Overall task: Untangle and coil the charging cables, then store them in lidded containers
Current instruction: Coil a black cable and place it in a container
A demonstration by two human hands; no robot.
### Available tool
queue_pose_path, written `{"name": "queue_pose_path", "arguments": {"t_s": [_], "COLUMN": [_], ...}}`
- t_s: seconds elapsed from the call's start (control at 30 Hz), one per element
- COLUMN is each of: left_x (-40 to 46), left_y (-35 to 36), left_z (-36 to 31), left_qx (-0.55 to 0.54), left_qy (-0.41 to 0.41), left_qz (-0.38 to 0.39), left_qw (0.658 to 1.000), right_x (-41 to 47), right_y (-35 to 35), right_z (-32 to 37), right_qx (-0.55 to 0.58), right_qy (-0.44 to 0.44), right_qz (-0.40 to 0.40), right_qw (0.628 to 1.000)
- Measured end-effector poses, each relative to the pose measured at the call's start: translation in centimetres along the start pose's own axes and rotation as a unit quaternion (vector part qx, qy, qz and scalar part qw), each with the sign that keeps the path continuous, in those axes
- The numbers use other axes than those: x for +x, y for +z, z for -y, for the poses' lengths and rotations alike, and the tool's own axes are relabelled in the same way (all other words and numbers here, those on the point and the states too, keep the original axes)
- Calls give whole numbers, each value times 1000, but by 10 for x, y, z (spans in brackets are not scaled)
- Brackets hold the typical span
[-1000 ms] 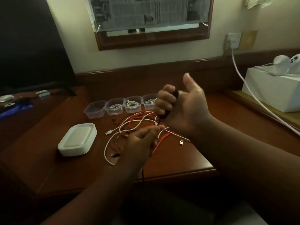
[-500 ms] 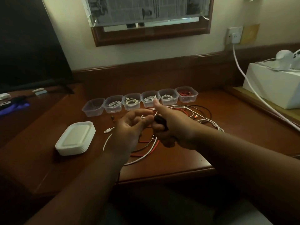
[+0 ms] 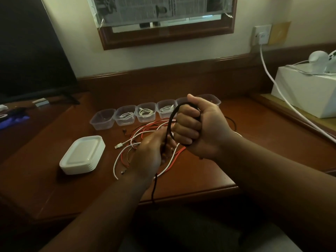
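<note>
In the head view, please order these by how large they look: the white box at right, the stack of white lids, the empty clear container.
1. white box, cut off by the frame edge
2. stack of lids
3. empty container

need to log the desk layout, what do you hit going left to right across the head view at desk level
stack of white lids → empty clear container → left hand → right hand gripping black cable → white box
</note>
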State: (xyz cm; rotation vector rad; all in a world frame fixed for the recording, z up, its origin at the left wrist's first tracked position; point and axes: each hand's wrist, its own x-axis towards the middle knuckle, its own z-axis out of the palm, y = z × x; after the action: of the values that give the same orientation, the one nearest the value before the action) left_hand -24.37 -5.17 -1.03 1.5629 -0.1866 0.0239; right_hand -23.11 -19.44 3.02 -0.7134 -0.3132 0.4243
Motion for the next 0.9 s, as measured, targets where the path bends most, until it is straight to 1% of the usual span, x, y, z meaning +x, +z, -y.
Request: {"name": "queue_pose_path", "arguments": {"t_s": [0.07, 0.13, 0.2, 0.33, 0.47, 0.53, 0.6, 0.7, 0.8, 0.9], "left_x": [3, 3, 0, -5, -1, 1, 1, -4, -8, -9], "left_y": [-2, 0, 5, 11, 11, 10, 10, 13, 15, 16], "left_z": [2, 2, -2, -2, -4, -5, -6, -9, -10, -9], "left_qx": [-15, -27, -56, -78, -152, -168, -153, -101, -49, 1], "left_qy": [22, 52, 55, 51, -9, -12, 13, 73, 132, 171], "left_qz": [-7, 13, 25, 29, 34, 37, 20, -9, -36, -51], "left_qw": [1000, 998, 997, 995, 988, 985, 988, 992, 989, 984], "right_x": [-1, -1, -1, 1, 1, 1, -2, -5, -8, -10], "right_y": [-4, -6, -5, -6, -7, -5, -3, -1, 0, 2], "right_z": [-2, -4, -5, -2, 1, 3, 5, 5, 2, -2], "right_qx": [1, -1, -2, -4, -19, -46, -85, -164, -231, -268], "right_qy": [26, 45, 55, 42, 48, 49, 41, 17, -12, -33], "right_qz": [36, 66, 84, 82, 77, 65, 46, 29, 17, -12], "right_qw": [999, 997, 995, 996, 996, 996, 994, 986, 973, 963]}}
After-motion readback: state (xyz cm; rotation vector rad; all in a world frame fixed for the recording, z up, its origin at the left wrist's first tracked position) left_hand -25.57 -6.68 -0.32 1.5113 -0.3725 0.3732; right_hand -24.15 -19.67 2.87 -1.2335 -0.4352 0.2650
